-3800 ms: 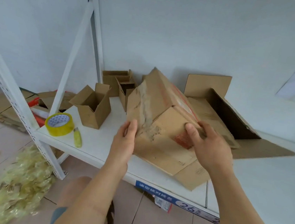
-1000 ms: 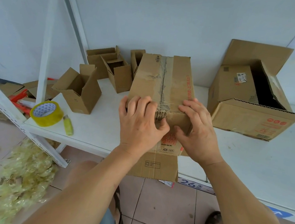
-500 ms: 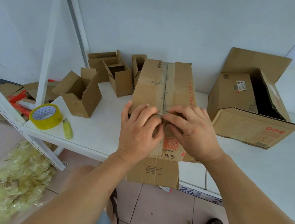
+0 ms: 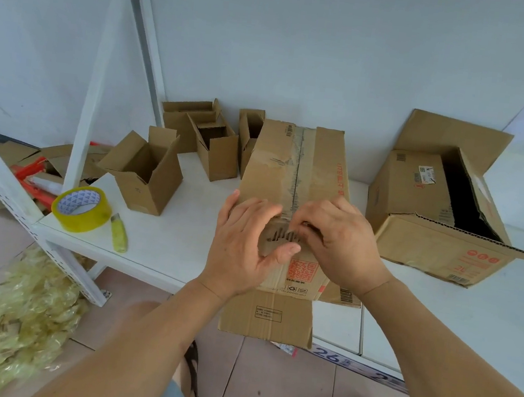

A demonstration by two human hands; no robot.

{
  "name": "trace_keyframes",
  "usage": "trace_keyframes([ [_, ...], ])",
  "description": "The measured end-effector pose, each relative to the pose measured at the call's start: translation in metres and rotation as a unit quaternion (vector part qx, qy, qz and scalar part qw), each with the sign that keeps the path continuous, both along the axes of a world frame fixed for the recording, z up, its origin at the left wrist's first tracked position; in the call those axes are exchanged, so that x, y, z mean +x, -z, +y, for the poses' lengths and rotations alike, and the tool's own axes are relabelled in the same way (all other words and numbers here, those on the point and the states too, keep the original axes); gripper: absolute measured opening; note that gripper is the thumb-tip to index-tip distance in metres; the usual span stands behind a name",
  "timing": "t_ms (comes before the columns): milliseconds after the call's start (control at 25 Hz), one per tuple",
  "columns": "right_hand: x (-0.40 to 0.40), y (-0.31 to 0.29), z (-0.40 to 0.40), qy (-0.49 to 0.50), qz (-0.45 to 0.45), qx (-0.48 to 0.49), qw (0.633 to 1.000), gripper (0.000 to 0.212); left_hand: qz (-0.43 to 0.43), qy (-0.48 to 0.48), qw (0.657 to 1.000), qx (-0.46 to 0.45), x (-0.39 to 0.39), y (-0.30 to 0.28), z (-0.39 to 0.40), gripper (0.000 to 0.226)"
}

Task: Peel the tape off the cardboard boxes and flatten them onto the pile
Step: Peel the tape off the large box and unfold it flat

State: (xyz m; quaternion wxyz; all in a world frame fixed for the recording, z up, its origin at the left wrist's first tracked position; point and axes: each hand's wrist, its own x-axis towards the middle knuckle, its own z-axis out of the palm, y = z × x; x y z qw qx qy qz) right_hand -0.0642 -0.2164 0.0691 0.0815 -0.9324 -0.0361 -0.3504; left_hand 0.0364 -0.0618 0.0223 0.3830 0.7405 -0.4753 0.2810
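Head view, work surface: a white shelf board [image 4: 163,246] is carrying all the boxes; its front edge is bearing a blue label strip [image 4: 353,362].
Head view, task box: a long cardboard box [image 4: 320,165] is lying at the middle of the shelf board, one end pointing at the wall, the near end overhanging the front edge. Its bottom flap [image 4: 268,318] is hanging down toward the floor.
Head view, tape: a clear tape strip [image 4: 297,160] is running lengthwise along the top seam of the box.
Head view, left hand: the left hand [image 4: 245,245] is resting on the near top edge of the box, fingers laid flat and slightly spread, thumb pressing on the end face.
Head view, right hand: the right hand [image 4: 337,239] is sitting just beside the left, fingers curled and pinching at the tape end on the seam.
Head view, other boxes: a large open box [image 4: 429,237] is lying on its side to the right; four small open boxes [image 4: 146,172] are standing to the left and rear.
Head view, tools: a yellow tape roll [image 4: 81,208] and a yellow utility knife [image 4: 118,232] are lying near the left corner.
Head view, floor: a heap of peeled tape scraps [image 4: 11,320] is lying on the tiles; flattened cardboard [image 4: 24,155] is lying behind the shelf upright.
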Motion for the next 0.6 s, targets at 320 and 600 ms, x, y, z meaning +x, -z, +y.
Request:
trace_keyframes([
  [320, 0.021, -0.040, 0.011, -0.001, 0.194, 0.383, 0.903, 0.013, 0.104, 0.055, 0.990, -0.073, 0.030, -0.018, -0.001, 0.059],
  [600, 0.021, -0.055, -0.001, 0.035, 0.302, 0.163, 0.939, 0.021, 0.030, -0.111, 0.992, 0.044, -0.008, -0.009, -0.003, 0.068],
])
